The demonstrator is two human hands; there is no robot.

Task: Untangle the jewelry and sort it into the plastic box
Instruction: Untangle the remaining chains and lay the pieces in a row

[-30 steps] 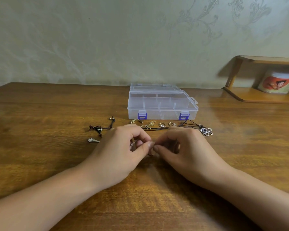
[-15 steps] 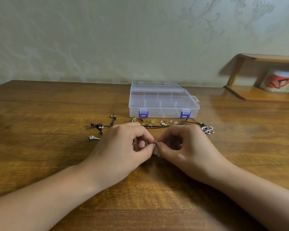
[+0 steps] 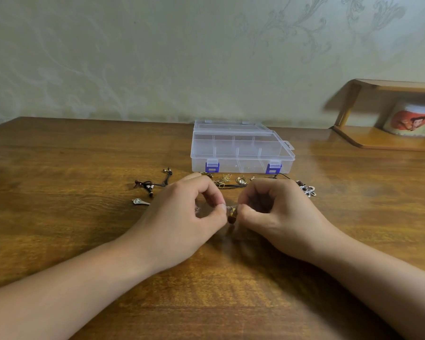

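Between the left hand and right hand, both pinch a pendant; ease gently apart.

Dim soft light; table glare; wide-angle edge distortion.

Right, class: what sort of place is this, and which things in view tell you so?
Probably a room in a home: a polished wooden table stands against wallpaper with a floral pattern, and a small wooden shelf at the right holds a printed tin.
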